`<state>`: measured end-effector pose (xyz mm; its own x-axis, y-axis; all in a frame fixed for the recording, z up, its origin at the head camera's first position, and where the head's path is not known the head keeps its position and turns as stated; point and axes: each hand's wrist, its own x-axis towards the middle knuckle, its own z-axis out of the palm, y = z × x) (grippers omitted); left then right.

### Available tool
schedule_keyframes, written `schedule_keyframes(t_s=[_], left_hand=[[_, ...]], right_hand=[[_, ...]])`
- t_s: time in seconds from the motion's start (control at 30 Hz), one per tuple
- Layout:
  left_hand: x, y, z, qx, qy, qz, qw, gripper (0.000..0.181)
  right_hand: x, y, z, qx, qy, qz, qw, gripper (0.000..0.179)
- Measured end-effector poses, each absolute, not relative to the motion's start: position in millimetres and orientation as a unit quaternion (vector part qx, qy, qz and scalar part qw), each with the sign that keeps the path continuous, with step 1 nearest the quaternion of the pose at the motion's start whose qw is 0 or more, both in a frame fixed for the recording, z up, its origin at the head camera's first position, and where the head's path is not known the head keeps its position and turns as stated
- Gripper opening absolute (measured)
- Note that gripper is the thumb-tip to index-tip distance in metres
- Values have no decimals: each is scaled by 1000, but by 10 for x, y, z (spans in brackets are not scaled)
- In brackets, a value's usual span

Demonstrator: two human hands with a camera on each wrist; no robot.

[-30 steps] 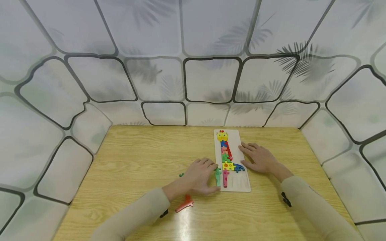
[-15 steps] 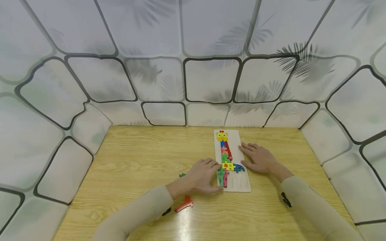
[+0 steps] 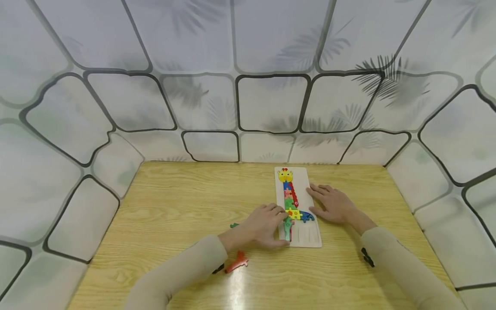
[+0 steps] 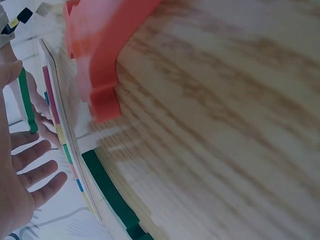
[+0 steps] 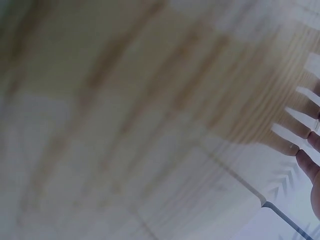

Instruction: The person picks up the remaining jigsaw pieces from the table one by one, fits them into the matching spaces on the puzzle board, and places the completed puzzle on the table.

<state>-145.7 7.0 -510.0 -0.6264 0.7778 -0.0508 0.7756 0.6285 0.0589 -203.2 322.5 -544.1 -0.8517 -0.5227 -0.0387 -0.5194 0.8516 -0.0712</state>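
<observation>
My left hand (image 3: 263, 227) pinches a green puzzle piece (image 3: 288, 229) between thumb and fingers, above the lower part of a white puzzle board (image 3: 303, 183). In the left wrist view the green piece (image 4: 27, 100) stands apart from the board. It mostly covers a pink piece (image 4: 50, 92) set in the board. A giraffe shows there: yellow head (image 3: 285, 175), neck of coloured pieces, yellow body piece (image 3: 295, 214) and blue piece (image 3: 307, 216). My right hand (image 3: 335, 204) rests with extended fingers at the board's right edge; only its fingers (image 5: 304, 127) show clearly in the right wrist view.
On the wooden table (image 3: 186, 202) an orange-red puzzle piece (image 3: 238, 261) lies near my left wrist. Another green piece (image 3: 234, 225) is partly hidden behind the left forearm; the left wrist view shows this dark green piece (image 4: 112, 192) closer. Patterned walls (image 3: 209, 146) enclose the table.
My left hand has moved right with the green piece, from the board's left edge to over the pink piece. The right hand has stayed in place.
</observation>
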Motion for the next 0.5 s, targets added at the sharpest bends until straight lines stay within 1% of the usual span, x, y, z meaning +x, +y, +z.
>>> schedule_keyframes(t_s=[0.4, 0.5], left_hand=[[-1484, 154, -5104, 438, 897, 14, 61, 84], [-1487, 171, -5116, 439, 896, 12, 60, 84]], right_hand=[[-2038, 3232, -5455, -271, 962, -31, 26, 74], [-2043, 3233, -5467, -271, 962, -27, 25, 74]])
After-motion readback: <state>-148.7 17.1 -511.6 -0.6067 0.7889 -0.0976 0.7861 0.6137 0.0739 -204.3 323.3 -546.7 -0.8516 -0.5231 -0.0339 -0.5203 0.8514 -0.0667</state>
